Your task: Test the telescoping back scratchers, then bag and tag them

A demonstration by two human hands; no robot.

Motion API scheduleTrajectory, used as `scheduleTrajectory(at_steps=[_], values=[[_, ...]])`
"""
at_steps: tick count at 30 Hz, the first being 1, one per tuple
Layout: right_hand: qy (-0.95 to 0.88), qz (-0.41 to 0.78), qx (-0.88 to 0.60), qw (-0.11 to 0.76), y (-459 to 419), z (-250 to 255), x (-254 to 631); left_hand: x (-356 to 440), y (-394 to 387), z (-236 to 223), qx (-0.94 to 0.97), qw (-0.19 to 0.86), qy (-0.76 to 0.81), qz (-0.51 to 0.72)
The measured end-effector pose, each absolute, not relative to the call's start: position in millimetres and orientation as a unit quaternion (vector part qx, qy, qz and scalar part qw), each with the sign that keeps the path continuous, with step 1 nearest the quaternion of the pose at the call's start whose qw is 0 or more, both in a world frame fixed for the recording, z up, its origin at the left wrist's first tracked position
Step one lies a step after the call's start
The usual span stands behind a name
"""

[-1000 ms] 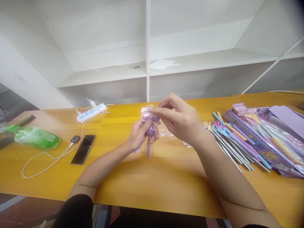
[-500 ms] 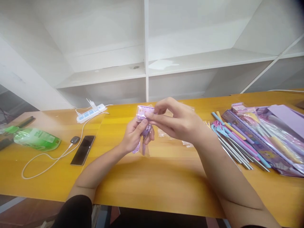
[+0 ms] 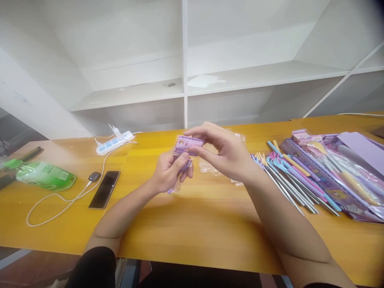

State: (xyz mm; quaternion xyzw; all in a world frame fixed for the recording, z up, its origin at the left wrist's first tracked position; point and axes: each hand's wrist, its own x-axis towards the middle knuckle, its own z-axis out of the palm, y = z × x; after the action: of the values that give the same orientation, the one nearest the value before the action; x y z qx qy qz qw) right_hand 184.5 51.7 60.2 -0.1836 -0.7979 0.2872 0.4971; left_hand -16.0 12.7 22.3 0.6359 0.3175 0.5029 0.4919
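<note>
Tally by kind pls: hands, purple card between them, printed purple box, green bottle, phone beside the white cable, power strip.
Hands (left hand, right hand): 2
Purple card: 1
Purple box: 1
Green bottle: 1
Phone: 1
Power strip: 1
Total: 7

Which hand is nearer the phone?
Left. The left hand is right of the phone, gripping the purple packet; the right hand is farther right, at the packet's other side.

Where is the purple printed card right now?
The purple printed card is near the centre of the head view, held in the left hand with the right hand at its right side, just below the white shelf upright.
</note>
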Motion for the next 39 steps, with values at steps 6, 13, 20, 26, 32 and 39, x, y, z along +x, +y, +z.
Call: scheduleTrajectory(at_steps=[6,13,20,26,32,39], values=[[-0.799,0.232,-0.226,0.507,48,61,179,-14,10,19,0.687,0.41,0.37,0.473],[-0.784,0.268,-0.244,0.504,44,62,176,-8,6,18,0.707,0.377,0.385,0.458],[-0.777,0.246,-0.255,0.52,44,60,172,-8,4,18,0.727,0.35,0.386,0.448],[-0.779,0.202,-0.262,0.532,42,58,167,-12,3,18,0.746,0.309,0.397,0.436],[-0.791,0.14,-0.253,0.539,41,57,167,-13,2,15,0.752,0.282,0.405,0.438],[-0.806,0.102,-0.235,0.533,41,54,166,-12,4,12,0.764,0.238,0.401,0.445]])
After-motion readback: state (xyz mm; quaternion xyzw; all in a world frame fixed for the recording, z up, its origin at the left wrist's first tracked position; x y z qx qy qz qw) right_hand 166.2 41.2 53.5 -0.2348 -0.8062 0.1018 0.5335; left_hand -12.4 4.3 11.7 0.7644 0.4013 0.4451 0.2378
